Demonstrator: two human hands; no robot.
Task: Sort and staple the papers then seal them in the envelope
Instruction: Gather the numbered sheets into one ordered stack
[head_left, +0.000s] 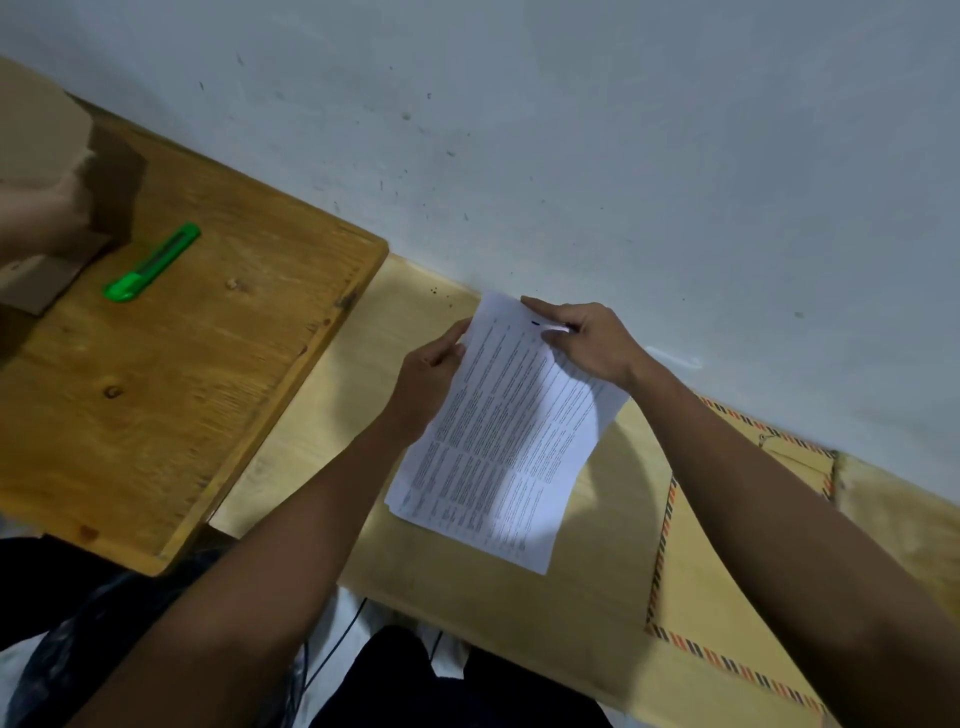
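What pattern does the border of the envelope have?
The envelope has a border of diagonal orange and dark stripes, seen best in the head view, at lower right.

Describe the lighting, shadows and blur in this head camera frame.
Head view: dim, bluish light; the right hand and its arm throw a soft shadow over the papers and the envelope; wide-angle tilt slants the desk; printed text is too blurred to read; the left hand stays fairly sharp.

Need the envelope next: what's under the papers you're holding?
Under the papers lies bare light tabletop. The striped-edge envelope sits to the right. Anything directly beneath the sheets is hidden.
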